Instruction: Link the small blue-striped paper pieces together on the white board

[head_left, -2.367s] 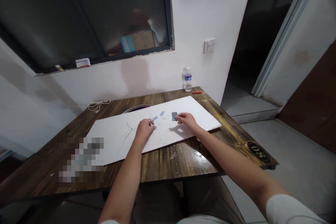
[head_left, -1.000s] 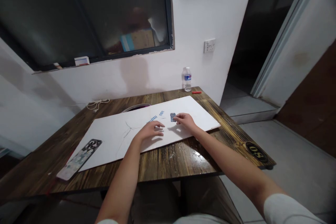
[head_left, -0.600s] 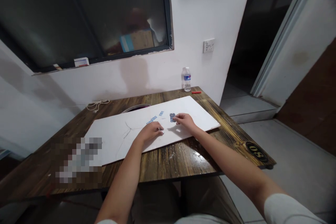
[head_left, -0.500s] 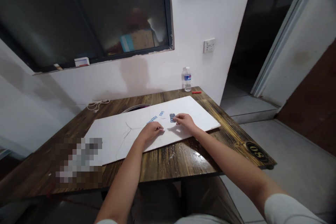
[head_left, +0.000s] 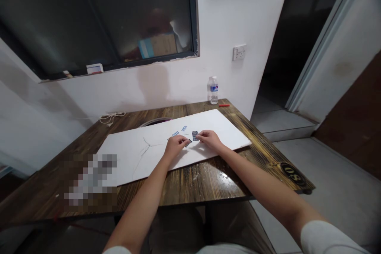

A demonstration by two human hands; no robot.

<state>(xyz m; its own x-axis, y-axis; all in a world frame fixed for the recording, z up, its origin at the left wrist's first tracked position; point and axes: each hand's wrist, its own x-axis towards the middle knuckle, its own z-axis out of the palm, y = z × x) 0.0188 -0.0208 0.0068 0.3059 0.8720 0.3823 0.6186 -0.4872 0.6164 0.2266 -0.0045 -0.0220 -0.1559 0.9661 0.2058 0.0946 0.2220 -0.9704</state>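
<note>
My right hand (head_left: 209, 137) pinches a small, dark blue, flat rectangular piece with pale bars (head_left: 195, 135) and holds it over the white board (head_left: 226, 131). Close beside it on the left, my left hand (head_left: 176, 145) has thumb and fingers closed on a smaller dark striped piece (head_left: 188, 143). The two pieces look a narrow gap apart. On the board behind my hands lie a row of blue-outlined shapes (head_left: 175, 133), partly covered by my left hand, and a small blue-and-white shape (head_left: 184, 128). Whether these are loose or printed I cannot tell.
The board rests on a dark wooden table (head_left: 205, 180) and carries thin pencil-like lines. A plastic bottle (head_left: 214, 90) and a red pen-like stick (head_left: 224, 105) stand and lie at the back right. A white cable (head_left: 111, 116) lies back left, with a blurred patch front left.
My left hand has moved slightly right and up from the board, and a dark striped piece now shows in its fingers. My right hand stays nearly in place, its piece tilted slightly.
</note>
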